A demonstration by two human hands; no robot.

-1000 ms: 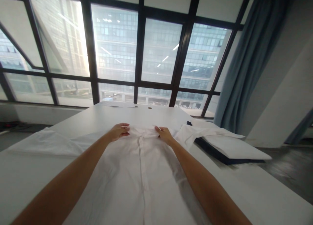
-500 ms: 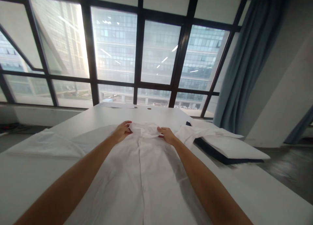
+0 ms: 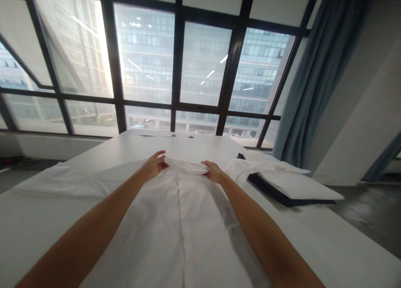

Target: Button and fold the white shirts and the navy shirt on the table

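A white shirt (image 3: 163, 225) lies front up on the table, its button placket running down the middle towards me and its sleeves spread to both sides. At the far end, my left hand (image 3: 156, 165) pinches the left side of the collar (image 3: 186, 165) between thumb and fingers. The right side of that collar is gripped by my right hand (image 3: 214, 171), thumb on top. Between the two hands the collar is stretched into a fairly straight band. The fingertips under the cloth are partly hidden.
To the right, folded white and dark navy cloth (image 3: 291, 202) lies under the shirt's right sleeve. The white table (image 3: 109, 154) reaches to the large framed windows (image 3: 203, 66). A blue curtain (image 3: 316, 83) hangs at the right. Flat white paper or cloth (image 3: 147, 132) lies at the far edge.
The collar, which stood rumpled and raised before, is now flatter and pulled straighter between my hands. Both hands have stayed in nearly the same place.
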